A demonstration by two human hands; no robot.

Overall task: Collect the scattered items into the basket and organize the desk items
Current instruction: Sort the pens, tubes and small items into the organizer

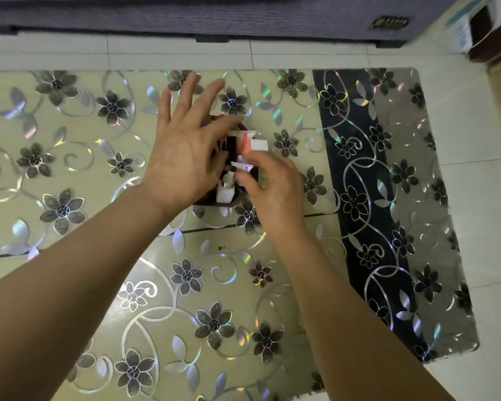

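Observation:
A small dark basket (pixel 234 198) stands in the middle of the glass table, mostly hidden under both hands. White items fill it: a white tube (pixel 242 167), a white box with an orange mark (pixel 255 143) and a white charger-like block (pixel 225 193). My left hand (pixel 185 151) hovers over the basket's left side with fingers spread and straight, its thumb reaching across the top. My right hand (pixel 272 189) is at the basket's right side, and its fingertips pinch the white tube.
The glass table top (pixel 185 285) has a silver flower pattern and a dark strip (pixel 356 169) down its right part. Its right edge borders white floor tiles (pixel 475 198). A grey sofa base (pixel 185 21) runs along the far side.

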